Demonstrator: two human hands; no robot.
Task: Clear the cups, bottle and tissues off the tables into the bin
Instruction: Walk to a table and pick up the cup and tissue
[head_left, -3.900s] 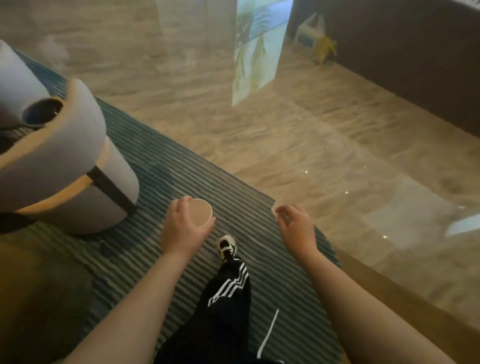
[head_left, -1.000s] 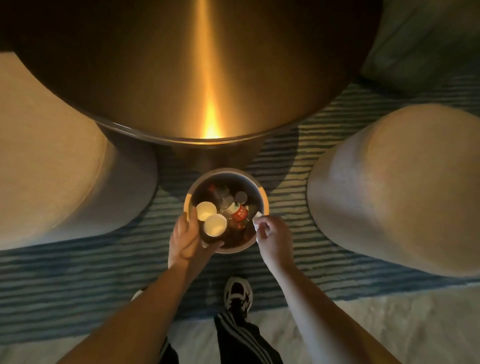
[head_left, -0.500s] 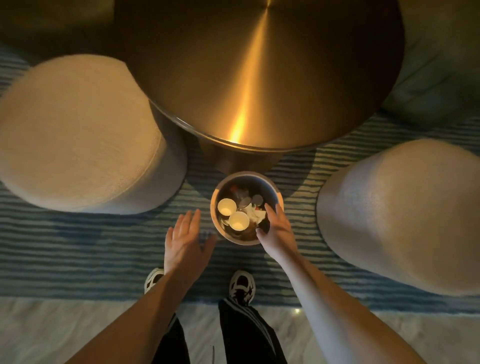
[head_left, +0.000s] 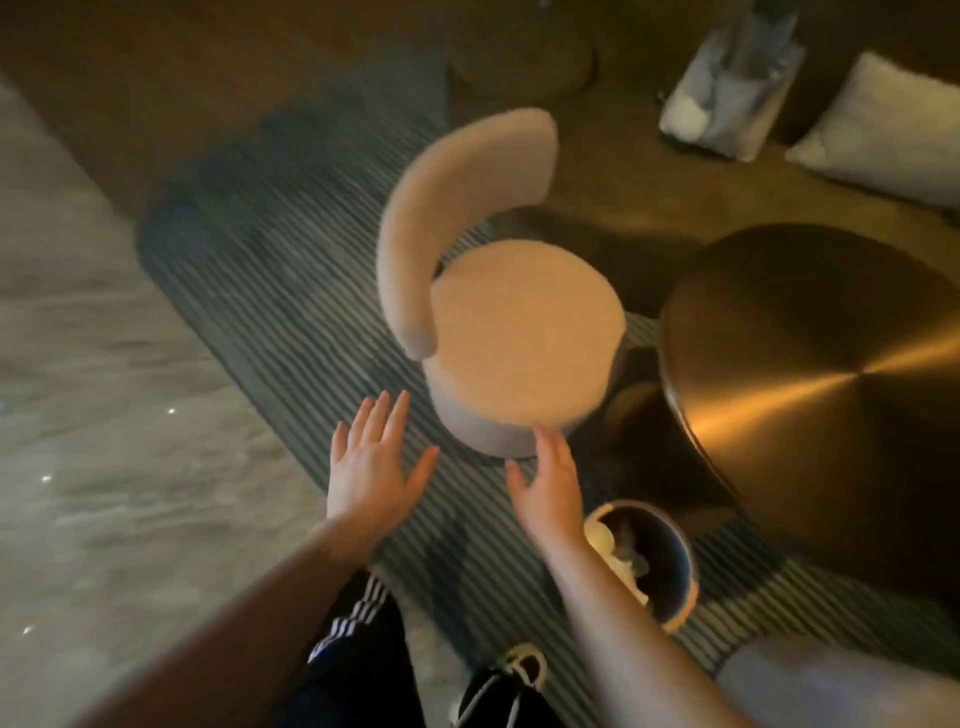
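The small round bin stands on the striped rug at lower right, beside the round brass table. Pale cups and crumpled tissue show inside it, partly hidden by my right forearm. My left hand is spread flat, fingers straight, over the rug and holds nothing. My right hand is also empty with straight fingers, left of the bin and in front of the stool's base. The brass tabletop shows nothing on it. The view is blurred by motion.
A beige round chair with a curved back stands just beyond both hands. The striped rug runs diagonally, with marble floor to its left. A white cushion and a pale bag lie at the top right. Another pale seat sits at the bottom right.
The cup and tissue were dropped into the bin a second ago. Since then both hands have left the bin empty, and the view has swung left so the bin now sits at lower right.
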